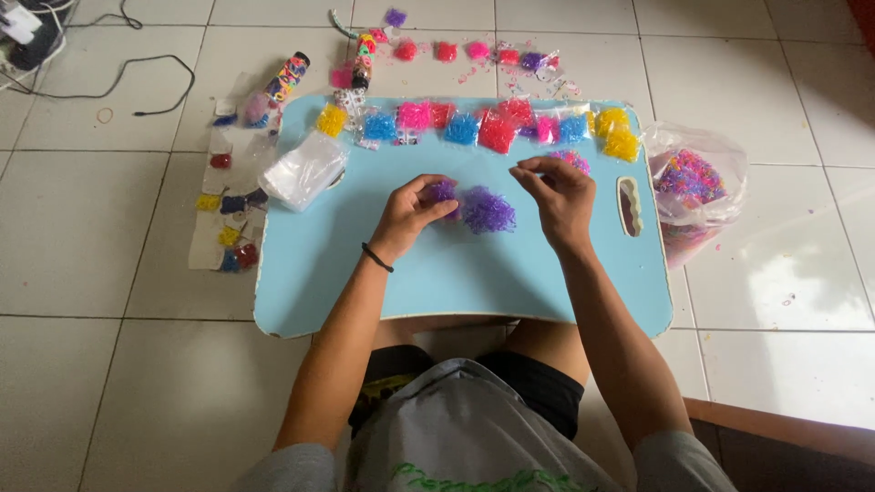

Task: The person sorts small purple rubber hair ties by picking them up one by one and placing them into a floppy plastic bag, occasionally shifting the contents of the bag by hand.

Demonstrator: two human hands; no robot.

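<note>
A pile of small purple rubber bands lies on the light blue lap table. My left hand rests just left of the pile, fingers closed on a small clump of purple bands. My right hand hovers to the right of the pile, thumb and forefinger pinched together; whether a band is between them is too small to tell. A black band circles my left wrist.
Small bags of coloured bands line the table's far edge. A stack of clear empty bags sits at the far left. A large plastic bag of mixed bands lies right of the table. More packets and a cable lie on the tiled floor.
</note>
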